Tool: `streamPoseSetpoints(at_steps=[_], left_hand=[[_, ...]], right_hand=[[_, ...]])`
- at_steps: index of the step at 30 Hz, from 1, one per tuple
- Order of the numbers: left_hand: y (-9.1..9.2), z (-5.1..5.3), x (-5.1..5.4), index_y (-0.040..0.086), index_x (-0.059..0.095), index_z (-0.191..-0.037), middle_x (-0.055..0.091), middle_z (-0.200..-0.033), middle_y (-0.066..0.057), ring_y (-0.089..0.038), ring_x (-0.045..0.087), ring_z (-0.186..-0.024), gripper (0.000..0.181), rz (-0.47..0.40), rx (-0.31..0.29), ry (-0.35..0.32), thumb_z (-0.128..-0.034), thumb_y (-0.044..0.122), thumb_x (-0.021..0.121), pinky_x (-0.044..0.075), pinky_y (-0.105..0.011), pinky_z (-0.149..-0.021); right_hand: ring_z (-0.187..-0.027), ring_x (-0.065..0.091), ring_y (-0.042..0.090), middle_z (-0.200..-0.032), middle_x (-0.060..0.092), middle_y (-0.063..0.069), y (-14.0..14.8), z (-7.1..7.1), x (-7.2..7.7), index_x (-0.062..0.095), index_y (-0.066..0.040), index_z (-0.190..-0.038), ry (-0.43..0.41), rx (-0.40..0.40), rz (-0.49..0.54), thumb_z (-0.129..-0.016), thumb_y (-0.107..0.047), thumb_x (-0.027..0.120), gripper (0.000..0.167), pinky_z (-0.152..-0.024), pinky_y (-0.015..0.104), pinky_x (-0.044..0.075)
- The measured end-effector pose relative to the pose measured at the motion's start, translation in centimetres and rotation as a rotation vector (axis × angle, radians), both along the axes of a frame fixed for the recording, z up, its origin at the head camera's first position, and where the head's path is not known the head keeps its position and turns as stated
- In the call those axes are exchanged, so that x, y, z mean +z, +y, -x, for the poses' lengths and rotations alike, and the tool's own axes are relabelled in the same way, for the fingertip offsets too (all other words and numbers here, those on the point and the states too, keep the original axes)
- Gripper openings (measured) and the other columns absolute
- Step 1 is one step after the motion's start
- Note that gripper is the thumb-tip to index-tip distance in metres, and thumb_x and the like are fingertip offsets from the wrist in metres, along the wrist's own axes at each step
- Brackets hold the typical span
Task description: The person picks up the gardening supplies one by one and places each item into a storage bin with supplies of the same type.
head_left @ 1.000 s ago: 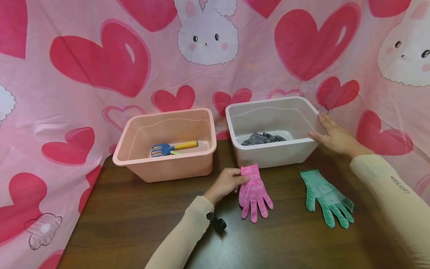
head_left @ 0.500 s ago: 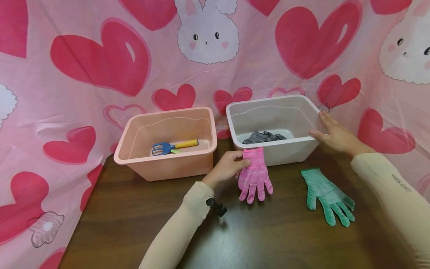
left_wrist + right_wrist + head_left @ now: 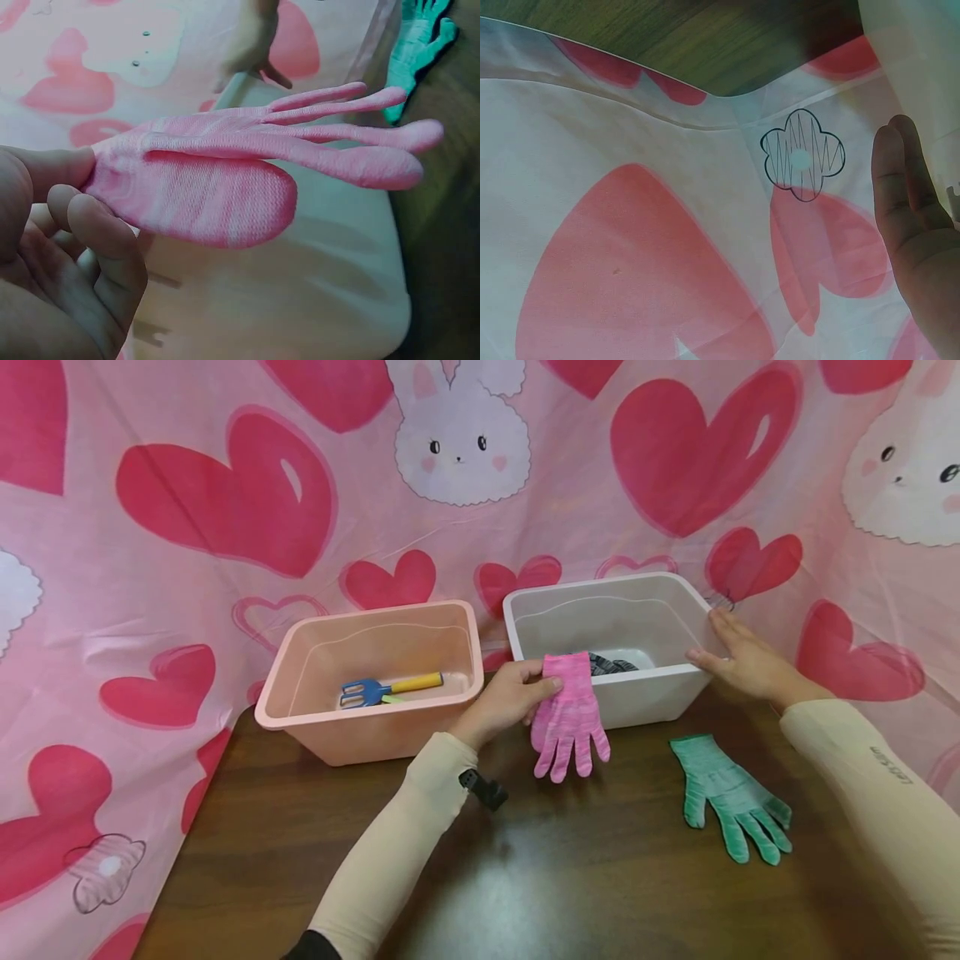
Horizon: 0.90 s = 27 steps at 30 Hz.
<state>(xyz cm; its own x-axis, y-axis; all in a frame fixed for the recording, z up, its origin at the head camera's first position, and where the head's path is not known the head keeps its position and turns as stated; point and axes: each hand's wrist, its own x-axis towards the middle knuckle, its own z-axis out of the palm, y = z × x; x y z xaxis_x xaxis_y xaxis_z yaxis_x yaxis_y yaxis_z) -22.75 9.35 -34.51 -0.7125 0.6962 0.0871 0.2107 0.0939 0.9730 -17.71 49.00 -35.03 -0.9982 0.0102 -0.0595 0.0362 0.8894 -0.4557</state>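
A pink knit glove (image 3: pixel 573 718) hangs fingers-down from my left hand (image 3: pixel 508 697), which pinches it by the cuff between thumb and fingers. In the head view its cuff overlaps the front rim of the pale grey bin (image 3: pixel 645 695). The left wrist view shows the glove (image 3: pixel 225 195) held out above the bin's wall (image 3: pixel 300 292). My right hand (image 3: pixel 753 667) rests against the bin's right front corner, fingers straight along the side. Dark grey knit fabric (image 3: pixel 611 666) lies inside that bin, partly hidden by the pink glove.
A green glove (image 3: pixel 733 793) lies flat on the wooden table (image 3: pixel 570 877) at the right. The peach bin (image 3: pixel 390 735) on the left holds a blue hand fork with yellow handle (image 3: pixel 416 682) and a small light-green piece. Behind hangs a heart-patterned cloth (image 3: pixel 465 543).
My left hand has raised the pink glove off the table, up to the front rim of the grey bin. The right hand stays at the bin's corner.
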Motion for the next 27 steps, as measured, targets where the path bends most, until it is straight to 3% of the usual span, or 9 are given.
streamPoseSetpoints(at_steps=[8,12,16,19,23,27], left_hand=[[0.5,1.6,1.6,0.001,0.065,-0.129,0.051,-0.067,-0.006,-0.017,0.043,-0.046,0.030,0.068,0.042,0.028,-0.1011,0.011,0.062,0.043,-0.031,-0.046],[0.9,2.5,2.1,0.001,0.063,-0.131,0.063,-0.079,-0.009,-0.016,0.044,-0.046,0.032,0.094,0.065,0.050,-0.1008,0.010,0.062,0.043,-0.030,-0.046],[1.2,3.1,2.6,0.002,0.065,-0.130,0.071,-0.100,-0.011,-0.014,0.060,-0.068,0.032,0.167,0.110,0.132,-0.0997,0.011,0.065,0.053,-0.028,-0.061],[1.3,3.6,3.0,0.005,0.069,-0.128,0.071,-0.108,-0.009,-0.017,0.064,-0.091,0.030,0.256,0.160,0.237,-0.0997,0.016,0.065,0.055,-0.030,-0.078],[1.4,4.2,3.4,0.010,0.069,-0.129,0.071,-0.113,-0.007,-0.020,0.065,-0.100,0.031,0.320,0.232,0.325,-0.1010,0.021,0.063,0.053,-0.035,-0.085],[1.5,5.0,3.5,0.009,0.066,-0.133,0.070,-0.119,-0.008,-0.021,0.066,-0.105,0.033,0.297,0.275,0.333,-0.1022,0.021,0.061,0.053,-0.035,-0.088]], right_hand=[[-0.148,-0.003,0.052,-0.165,-0.008,0.026,0.1,0.1,-0.1,-0.011,-0.009,-0.160,-0.001,0.001,0.008,-0.096,-0.056,0.058,0.105,-0.101,0.082,0.014],[-0.148,-0.002,0.051,-0.165,-0.007,0.025,0.2,0.2,-0.2,-0.010,-0.009,-0.160,0.004,0.004,0.004,-0.096,-0.057,0.058,0.105,-0.101,0.082,0.015],[-0.148,-0.003,0.051,-0.165,-0.007,0.025,0.2,0.1,-0.2,-0.010,-0.009,-0.160,0.007,0.006,0.000,-0.096,-0.057,0.057,0.104,-0.101,0.082,0.015],[-0.148,-0.003,0.051,-0.165,-0.008,0.026,0.2,0.1,-0.2,-0.009,-0.008,-0.160,0.008,0.007,0.001,-0.097,-0.056,0.057,0.103,-0.102,0.081,0.014],[-0.149,-0.004,0.050,-0.165,-0.008,0.025,0.1,0.1,-0.2,-0.009,-0.009,-0.160,0.007,0.008,0.000,-0.096,-0.057,0.057,0.103,-0.102,0.081,0.013],[-0.149,-0.003,0.050,-0.165,-0.008,0.024,0.1,0.1,-0.2,-0.010,-0.010,-0.160,0.004,0.008,-0.006,-0.096,-0.058,0.057,0.104,-0.102,0.081,0.014]])
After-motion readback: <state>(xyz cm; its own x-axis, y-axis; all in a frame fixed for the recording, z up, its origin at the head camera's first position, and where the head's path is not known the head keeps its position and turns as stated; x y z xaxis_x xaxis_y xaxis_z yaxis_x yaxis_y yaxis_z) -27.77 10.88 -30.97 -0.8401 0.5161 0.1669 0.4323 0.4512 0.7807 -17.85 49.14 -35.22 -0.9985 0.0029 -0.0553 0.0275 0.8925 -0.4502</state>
